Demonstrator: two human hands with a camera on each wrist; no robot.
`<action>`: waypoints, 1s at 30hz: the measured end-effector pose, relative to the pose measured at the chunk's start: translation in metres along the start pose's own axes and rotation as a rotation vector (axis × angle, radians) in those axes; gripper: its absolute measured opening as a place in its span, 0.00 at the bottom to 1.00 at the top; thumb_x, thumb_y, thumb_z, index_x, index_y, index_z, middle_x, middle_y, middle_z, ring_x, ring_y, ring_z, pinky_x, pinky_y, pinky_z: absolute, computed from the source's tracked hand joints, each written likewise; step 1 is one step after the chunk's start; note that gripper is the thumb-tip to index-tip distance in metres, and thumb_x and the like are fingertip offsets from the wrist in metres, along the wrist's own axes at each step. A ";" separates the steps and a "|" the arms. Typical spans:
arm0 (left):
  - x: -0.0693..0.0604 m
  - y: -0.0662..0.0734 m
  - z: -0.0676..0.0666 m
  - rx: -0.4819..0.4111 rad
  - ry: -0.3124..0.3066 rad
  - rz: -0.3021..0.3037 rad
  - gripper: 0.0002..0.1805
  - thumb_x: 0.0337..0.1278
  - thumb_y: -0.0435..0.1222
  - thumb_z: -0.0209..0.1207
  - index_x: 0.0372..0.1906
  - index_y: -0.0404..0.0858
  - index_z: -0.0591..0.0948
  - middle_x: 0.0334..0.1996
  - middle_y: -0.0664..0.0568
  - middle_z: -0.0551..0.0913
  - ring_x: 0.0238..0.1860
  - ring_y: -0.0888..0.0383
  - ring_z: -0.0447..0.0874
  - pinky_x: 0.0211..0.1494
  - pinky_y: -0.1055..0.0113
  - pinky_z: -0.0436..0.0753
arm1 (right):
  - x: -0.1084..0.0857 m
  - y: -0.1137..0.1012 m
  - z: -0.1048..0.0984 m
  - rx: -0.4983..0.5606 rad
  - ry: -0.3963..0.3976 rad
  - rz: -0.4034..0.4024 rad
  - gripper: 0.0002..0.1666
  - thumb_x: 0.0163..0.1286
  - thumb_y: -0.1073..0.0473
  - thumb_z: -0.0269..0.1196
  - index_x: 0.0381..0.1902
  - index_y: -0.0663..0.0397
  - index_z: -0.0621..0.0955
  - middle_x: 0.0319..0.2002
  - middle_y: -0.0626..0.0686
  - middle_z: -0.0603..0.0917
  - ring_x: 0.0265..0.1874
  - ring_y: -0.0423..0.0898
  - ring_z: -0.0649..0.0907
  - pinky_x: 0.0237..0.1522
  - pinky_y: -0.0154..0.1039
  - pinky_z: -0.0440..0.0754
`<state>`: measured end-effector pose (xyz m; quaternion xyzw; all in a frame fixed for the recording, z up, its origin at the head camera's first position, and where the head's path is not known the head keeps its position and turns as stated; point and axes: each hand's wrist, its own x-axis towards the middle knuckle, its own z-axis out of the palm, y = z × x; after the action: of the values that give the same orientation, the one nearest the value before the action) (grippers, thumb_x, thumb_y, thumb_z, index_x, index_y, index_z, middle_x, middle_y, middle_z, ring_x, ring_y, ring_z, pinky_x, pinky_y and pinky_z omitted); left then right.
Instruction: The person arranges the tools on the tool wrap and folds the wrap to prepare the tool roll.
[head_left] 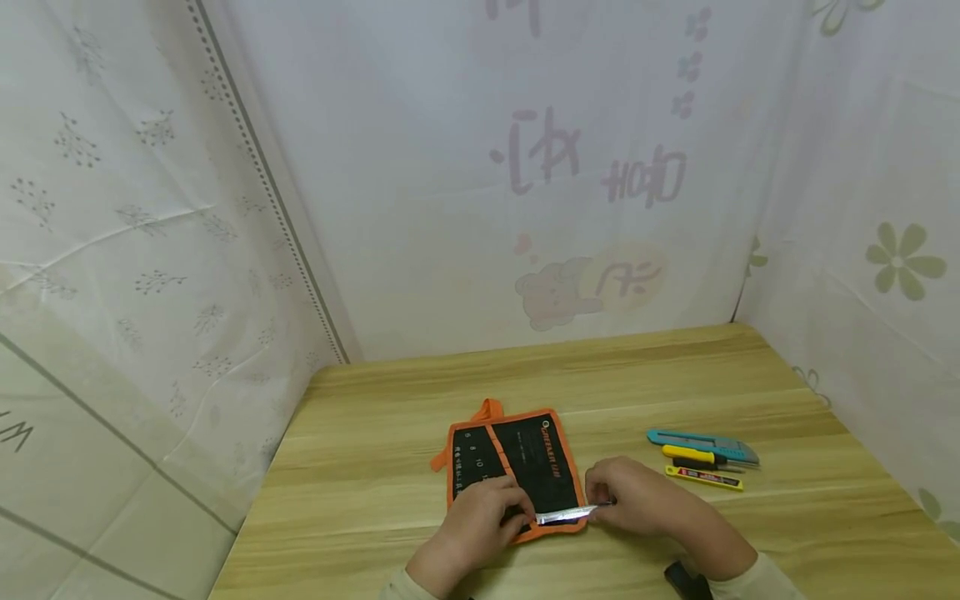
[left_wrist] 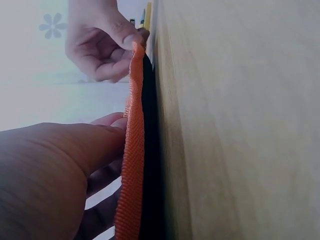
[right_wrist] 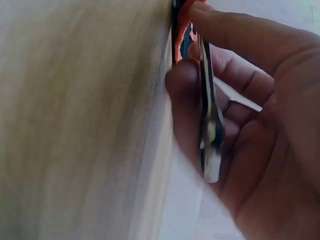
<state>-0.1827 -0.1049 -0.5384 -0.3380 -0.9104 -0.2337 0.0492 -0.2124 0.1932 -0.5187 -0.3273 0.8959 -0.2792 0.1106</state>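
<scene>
A black tool pouch [head_left: 528,458] with orange trim and printed size numbers lies flat on the table. Across its lower right part lies a slim silver metal tool [head_left: 564,515]; its exact kind is unclear. My right hand [head_left: 633,496] pinches that tool near its right end, beside the pouch's edge. In the right wrist view the metal tool [right_wrist: 207,110] runs between thumb and fingers. My left hand [head_left: 483,517] pinches the pouch by its orange-trimmed pocket edge, close to the tool's left end. Orange trim [left_wrist: 132,150] partly hides the left fingertips in the left wrist view.
To the right on the wooden table [head_left: 375,467] lie a teal utility knife [head_left: 738,451], a yellow-and-black handled screwdriver [head_left: 690,454], a dark slim item [head_left: 693,464] and a yellow narrow case [head_left: 703,477]. Patterned cloth [head_left: 420,208] hangs behind and at both sides.
</scene>
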 end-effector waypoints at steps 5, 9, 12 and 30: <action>-0.001 -0.001 0.000 -0.008 -0.006 -0.010 0.05 0.66 0.43 0.71 0.36 0.60 0.87 0.33 0.74 0.77 0.33 0.77 0.74 0.40 0.77 0.78 | -0.003 0.003 -0.001 -0.082 0.018 0.046 0.18 0.61 0.39 0.77 0.28 0.31 0.77 0.24 0.33 0.75 0.23 0.33 0.73 0.25 0.35 0.72; -0.001 0.000 0.000 -0.016 -0.006 -0.014 0.05 0.65 0.43 0.72 0.35 0.60 0.87 0.33 0.74 0.77 0.33 0.77 0.74 0.40 0.76 0.78 | -0.007 0.008 -0.008 -0.009 -0.028 0.004 0.14 0.59 0.56 0.78 0.36 0.36 0.82 0.29 0.36 0.77 0.28 0.34 0.75 0.31 0.34 0.76; -0.001 0.000 -0.001 -0.020 -0.005 -0.016 0.06 0.65 0.43 0.72 0.35 0.59 0.87 0.33 0.74 0.77 0.33 0.77 0.74 0.40 0.76 0.78 | -0.014 0.012 -0.015 0.046 -0.047 -0.009 0.20 0.53 0.68 0.75 0.39 0.40 0.84 0.34 0.39 0.76 0.32 0.35 0.76 0.34 0.34 0.78; 0.000 0.001 -0.001 -0.029 0.004 -0.015 0.05 0.66 0.42 0.72 0.36 0.59 0.87 0.33 0.73 0.77 0.33 0.77 0.74 0.39 0.77 0.77 | -0.012 0.013 -0.017 0.042 0.048 -0.080 0.12 0.57 0.60 0.80 0.35 0.36 0.91 0.31 0.36 0.76 0.30 0.34 0.75 0.31 0.31 0.77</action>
<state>-0.1819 -0.1045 -0.5375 -0.3316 -0.9092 -0.2478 0.0442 -0.2166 0.2167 -0.5116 -0.3536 0.8784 -0.3101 0.0848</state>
